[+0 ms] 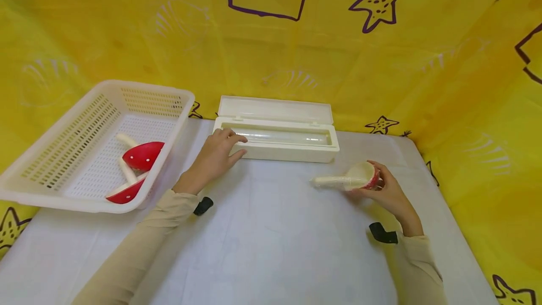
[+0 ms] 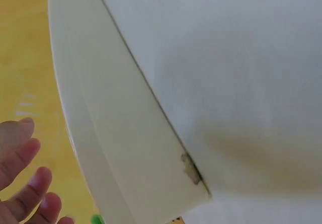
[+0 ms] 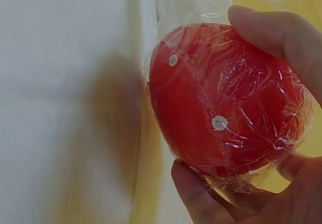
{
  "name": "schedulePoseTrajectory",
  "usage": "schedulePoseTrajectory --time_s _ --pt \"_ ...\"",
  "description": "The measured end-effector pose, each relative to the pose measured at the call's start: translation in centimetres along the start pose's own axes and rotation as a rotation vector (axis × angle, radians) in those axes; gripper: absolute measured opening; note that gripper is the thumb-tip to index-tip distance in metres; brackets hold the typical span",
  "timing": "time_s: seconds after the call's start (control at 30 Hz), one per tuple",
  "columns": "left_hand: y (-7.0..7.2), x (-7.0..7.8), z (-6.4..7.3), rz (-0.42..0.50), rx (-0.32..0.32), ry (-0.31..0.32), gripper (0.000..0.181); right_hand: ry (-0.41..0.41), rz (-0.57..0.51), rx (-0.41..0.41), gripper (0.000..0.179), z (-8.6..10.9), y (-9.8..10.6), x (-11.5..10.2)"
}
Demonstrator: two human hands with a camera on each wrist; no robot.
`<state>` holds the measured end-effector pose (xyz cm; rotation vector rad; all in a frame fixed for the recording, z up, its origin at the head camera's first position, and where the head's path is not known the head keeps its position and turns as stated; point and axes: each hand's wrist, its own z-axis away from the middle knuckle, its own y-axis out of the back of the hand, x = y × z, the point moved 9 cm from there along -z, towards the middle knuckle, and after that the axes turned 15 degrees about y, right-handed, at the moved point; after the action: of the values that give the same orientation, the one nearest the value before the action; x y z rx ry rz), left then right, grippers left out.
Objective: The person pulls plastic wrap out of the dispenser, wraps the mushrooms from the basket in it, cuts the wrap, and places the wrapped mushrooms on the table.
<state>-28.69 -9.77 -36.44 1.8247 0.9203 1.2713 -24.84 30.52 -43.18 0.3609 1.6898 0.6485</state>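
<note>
My right hand [image 1: 391, 194] grips the red, white-dotted bowl of a ladle [image 1: 360, 174] by its rounded outside, with the pale handle pointing left. Clear plastic film wraps this ladle; in the right wrist view, crinkled film [image 3: 251, 113] covers the red surface between thumb and fingers. My left hand [image 1: 216, 153] has loosely bent fingers and holds nothing. It hovers at the left front of a long white cling film box [image 1: 292, 153], its fingertips overlapping the rim in the head view. The box lid [image 1: 275, 109] stands raised at the back, and a shiny film roll [image 1: 281, 136] lies inside.
On the left is a white perforated basket [image 1: 95, 207] with two more red dotted ladles in it, one farther back [image 1: 145, 155] and one nearer [image 1: 127, 195]. Yellow patterned cloth [image 1: 275, 51] rises behind and beside the white-covered table [image 1: 271, 239].
</note>
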Motion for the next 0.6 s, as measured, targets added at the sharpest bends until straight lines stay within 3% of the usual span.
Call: schedulePoseTrajectory --time_s 0.3,0.6 --pt "-0.1 -2.5 -1.4 -0.056 -0.052 0.089 0.03 -0.046 -0.032 -0.026 0.091 -0.2 2.5 2.8" --pt "-0.6 -3.5 -1.9 -0.071 -0.122 0.125 0.031 -0.171 -0.009 0.008 0.1 -1.3 5.0 5.6"
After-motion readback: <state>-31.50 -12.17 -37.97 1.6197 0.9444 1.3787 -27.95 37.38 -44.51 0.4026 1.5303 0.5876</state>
